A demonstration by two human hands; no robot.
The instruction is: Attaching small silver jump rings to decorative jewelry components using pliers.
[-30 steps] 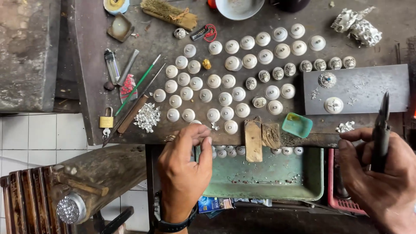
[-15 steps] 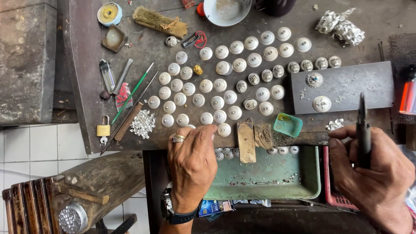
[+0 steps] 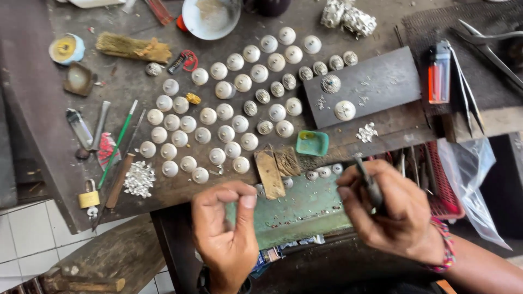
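My left hand [image 3: 226,231] hovers below the bench edge, over the green tray [image 3: 305,209]. Its thumb and forefinger are pinched on a small silver piece, mostly hidden by the fingers. My right hand [image 3: 395,215] is to the right of it, closed around dark tweezers [image 3: 369,182] that point up toward the bench. Rows of several pale silver domes [image 3: 218,133] lie on the worn worktable [image 3: 125,81] just beyond both hands. A wooden bench peg [image 3: 269,174] juts out between the hands and the domes.
A dark metal slab [image 3: 381,81] carries two ornate round pieces. Around it are a small teal dish [image 3: 312,143], a heap of silver scraps [image 3: 139,178], a brass padlock [image 3: 89,197], an orange lighter [image 3: 439,73], a white bowl [image 3: 211,16], a brush [image 3: 133,48] and a red basket [image 3: 440,188].
My left hand has drawn back from the table edge toward me with its fingers pinched. My right hand has moved left with the tweezers. The view has shifted right.
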